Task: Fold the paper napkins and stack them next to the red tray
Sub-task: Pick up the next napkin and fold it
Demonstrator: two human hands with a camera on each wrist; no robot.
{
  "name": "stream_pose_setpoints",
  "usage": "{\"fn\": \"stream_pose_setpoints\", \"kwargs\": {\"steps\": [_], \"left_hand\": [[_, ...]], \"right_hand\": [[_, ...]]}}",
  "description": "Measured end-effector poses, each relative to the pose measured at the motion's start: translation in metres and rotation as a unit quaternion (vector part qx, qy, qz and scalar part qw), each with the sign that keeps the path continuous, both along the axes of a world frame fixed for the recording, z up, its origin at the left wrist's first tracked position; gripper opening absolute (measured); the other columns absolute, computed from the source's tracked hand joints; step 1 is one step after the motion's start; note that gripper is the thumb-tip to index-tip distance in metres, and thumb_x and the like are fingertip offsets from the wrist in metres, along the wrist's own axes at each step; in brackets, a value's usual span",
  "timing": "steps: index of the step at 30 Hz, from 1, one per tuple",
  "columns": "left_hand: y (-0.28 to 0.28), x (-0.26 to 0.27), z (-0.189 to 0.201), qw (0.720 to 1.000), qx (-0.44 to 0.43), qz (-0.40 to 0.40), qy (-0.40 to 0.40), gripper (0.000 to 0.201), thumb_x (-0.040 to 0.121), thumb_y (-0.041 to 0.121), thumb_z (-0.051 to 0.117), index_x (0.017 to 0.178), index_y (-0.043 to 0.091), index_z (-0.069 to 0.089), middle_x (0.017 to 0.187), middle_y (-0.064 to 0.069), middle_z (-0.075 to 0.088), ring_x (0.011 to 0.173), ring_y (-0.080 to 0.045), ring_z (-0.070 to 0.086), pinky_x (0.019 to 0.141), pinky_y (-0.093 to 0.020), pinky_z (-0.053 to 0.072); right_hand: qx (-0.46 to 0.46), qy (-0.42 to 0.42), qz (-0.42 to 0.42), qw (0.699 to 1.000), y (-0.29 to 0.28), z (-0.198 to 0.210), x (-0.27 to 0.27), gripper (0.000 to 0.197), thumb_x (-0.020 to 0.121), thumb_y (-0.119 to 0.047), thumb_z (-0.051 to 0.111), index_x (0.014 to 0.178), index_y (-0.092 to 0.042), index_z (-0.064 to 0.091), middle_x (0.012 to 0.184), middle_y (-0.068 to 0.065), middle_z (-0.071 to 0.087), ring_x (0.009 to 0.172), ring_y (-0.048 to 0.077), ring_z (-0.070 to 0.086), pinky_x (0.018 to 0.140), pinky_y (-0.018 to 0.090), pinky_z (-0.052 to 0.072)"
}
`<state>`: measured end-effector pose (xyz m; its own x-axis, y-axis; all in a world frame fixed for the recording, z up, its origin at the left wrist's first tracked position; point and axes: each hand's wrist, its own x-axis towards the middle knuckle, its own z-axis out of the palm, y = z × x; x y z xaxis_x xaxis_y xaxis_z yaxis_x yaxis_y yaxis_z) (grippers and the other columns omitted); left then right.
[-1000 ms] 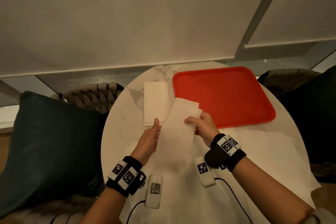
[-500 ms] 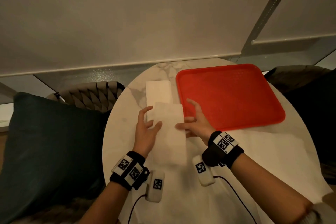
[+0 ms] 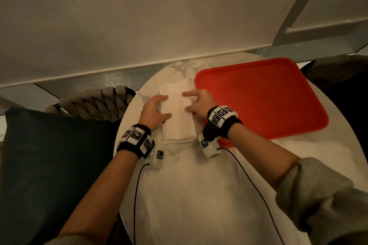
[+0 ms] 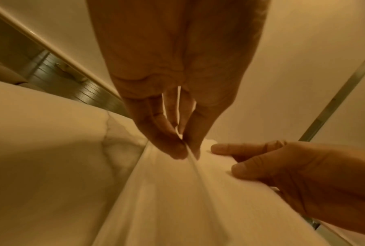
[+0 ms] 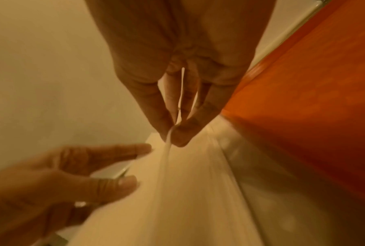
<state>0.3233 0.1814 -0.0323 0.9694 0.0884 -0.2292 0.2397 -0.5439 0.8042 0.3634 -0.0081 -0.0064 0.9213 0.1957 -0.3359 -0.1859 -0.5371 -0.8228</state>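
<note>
1. Unfolded napkins (image 3: 199, 195) cover the near part of a round marble table (image 3: 131, 117).
2. A person's left hand (image 3: 153, 111) and right hand (image 3: 199, 103) flank a folded napkin (image 3: 178, 117) on the stack just left of the red tray (image 3: 258, 95); each hand's extended fingers and thumb touch a long edge, gripping nothing.
3. The wrist views show fingertips on the paper, blurred.
4. A woven chair (image 3: 95, 103) with a dark cushion (image 3: 49, 165) stands at left; a pale blind (image 3: 139, 16) hangs behind.

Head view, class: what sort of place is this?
Probably a café or lounge seating corner: a small round marble table, a red tray of the serving kind, and a woven chair with a dark cushion.
</note>
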Motion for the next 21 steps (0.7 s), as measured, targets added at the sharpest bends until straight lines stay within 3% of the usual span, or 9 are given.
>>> {"fn": "stream_pose_setpoints", "kwargs": {"steps": [2, 4, 7, 9, 12, 15, 17, 19, 21], "left_hand": [[0.001, 0.007, -0.007, 1.000, 0.026, -0.011, 0.007, 0.065, 0.071, 0.002, 0.081, 0.130, 0.011, 0.056, 0.137, -0.006, 0.051, 0.120, -0.029, 0.052, 0.099, -0.046, 0.048], [0.001, 0.011, -0.015, 0.998, 0.053, -0.029, 0.014, 0.067, 0.071, 0.003, 0.081, 0.132, 0.009, 0.054, 0.140, -0.007, 0.048, 0.125, -0.029, 0.049, 0.102, -0.047, 0.045], [0.000, 0.014, -0.023, 0.991, 0.118, -0.061, 0.022, 0.070, 0.074, 0.006, 0.079, 0.137, 0.005, 0.050, 0.148, -0.009, 0.039, 0.135, -0.025, 0.039, 0.112, -0.036, 0.033], [-0.001, 0.014, -0.025, 0.986, 0.150, -0.069, 0.028, 0.070, 0.077, 0.009, 0.077, 0.140, 0.007, 0.047, 0.150, -0.008, 0.033, 0.135, -0.025, 0.039, 0.110, -0.037, 0.034], [-0.006, 0.011, -0.020, 0.968, 0.224, -0.080, 0.077, 0.070, 0.085, 0.019, 0.071, 0.147, 0.018, 0.038, 0.153, -0.007, 0.023, 0.128, -0.029, 0.046, 0.103, -0.042, 0.040], [-0.014, 0.006, -0.005, 0.951, 0.268, -0.085, 0.126, 0.075, 0.087, 0.026, 0.067, 0.150, 0.023, 0.027, 0.154, -0.015, 0.013, 0.123, -0.039, 0.049, 0.102, -0.044, 0.041], [-0.021, -0.004, 0.006, 0.957, 0.256, -0.072, 0.116, 0.078, 0.086, 0.027, 0.068, 0.151, 0.022, 0.025, 0.154, -0.017, 0.012, 0.125, -0.041, 0.046, 0.105, -0.046, 0.040], [-0.032, -0.023, 0.017, 0.968, 0.235, -0.052, 0.073, 0.071, 0.086, 0.027, 0.069, 0.147, 0.020, 0.032, 0.152, -0.017, 0.018, 0.128, -0.041, 0.042, 0.106, -0.046, 0.037], [-0.045, -0.049, 0.028, 0.974, 0.217, -0.045, 0.035, 0.059, 0.086, 0.025, 0.068, 0.139, 0.020, 0.043, 0.148, -0.016, 0.026, 0.129, -0.039, 0.039, 0.105, -0.043, 0.037]], "right_hand": [[-0.038, -0.004, 0.014, 0.999, 0.004, -0.014, 0.006, 0.055, 0.074, 0.000, 0.076, 0.123, -0.020, 0.065, 0.119, 0.006, 0.064, 0.061, 0.005, 0.060, 0.051, 0.008, 0.045], [-0.056, 0.005, 0.018, 0.998, 0.009, -0.028, 0.008, 0.056, 0.072, 0.000, 0.077, 0.124, -0.017, 0.064, 0.124, 0.005, 0.059, 0.074, 0.013, 0.062, 0.062, 0.016, 0.050], [-0.093, -0.012, 0.037, 0.995, 0.015, -0.043, 0.010, 0.059, 0.068, -0.001, 0.079, 0.124, -0.012, 0.063, 0.126, 0.006, 0.051, 0.107, 0.025, 0.056, 0.088, 0.025, 0.045], [-0.137, -0.017, 0.065, 0.988, 0.018, -0.046, 0.011, 0.062, 0.073, -0.004, 0.078, 0.131, -0.010, 0.058, 0.128, 0.010, 0.045, 0.120, 0.027, 0.046, 0.102, 0.026, 0.037], [-0.192, 0.007, 0.093, 0.977, 0.020, -0.043, 0.013, 0.071, 0.078, -0.010, 0.074, 0.142, -0.019, 0.046, 0.139, 0.011, 0.032, 0.132, 0.029, 0.036, 0.109, 0.031, 0.033], [-0.186, 0.024, 0.116, 0.975, 0.013, -0.029, 0.008, 0.081, 0.074, -0.016, 0.079, 0.145, -0.025, 0.040, 0.142, 0.012, 0.029, 0.130, 0.031, 0.037, 0.105, 0.034, 0.038], [-0.141, -0.004, 0.107, 0.984, -0.003, -0.013, -0.002, 0.077, 0.071, -0.018, 0.081, 0.140, -0.025, 0.047, 0.128, 0.011, 0.039, 0.116, 0.026, 0.046, 0.091, 0.025, 0.038], [-0.108, -0.035, 0.091, 0.989, -0.025, 0.003, -0.017, 0.069, 0.071, -0.019, 0.082, 0.133, -0.025, 0.054, 0.110, 0.005, 0.043, 0.097, 0.017, 0.048, 0.080, 0.021, 0.035], [-0.080, -0.039, 0.075, 0.993, -0.052, 0.014, -0.035, 0.060, 0.070, -0.020, 0.082, 0.126, -0.025, 0.059, 0.101, 0.002, 0.048, 0.085, 0.015, 0.048, 0.071, 0.027, 0.041]]}}
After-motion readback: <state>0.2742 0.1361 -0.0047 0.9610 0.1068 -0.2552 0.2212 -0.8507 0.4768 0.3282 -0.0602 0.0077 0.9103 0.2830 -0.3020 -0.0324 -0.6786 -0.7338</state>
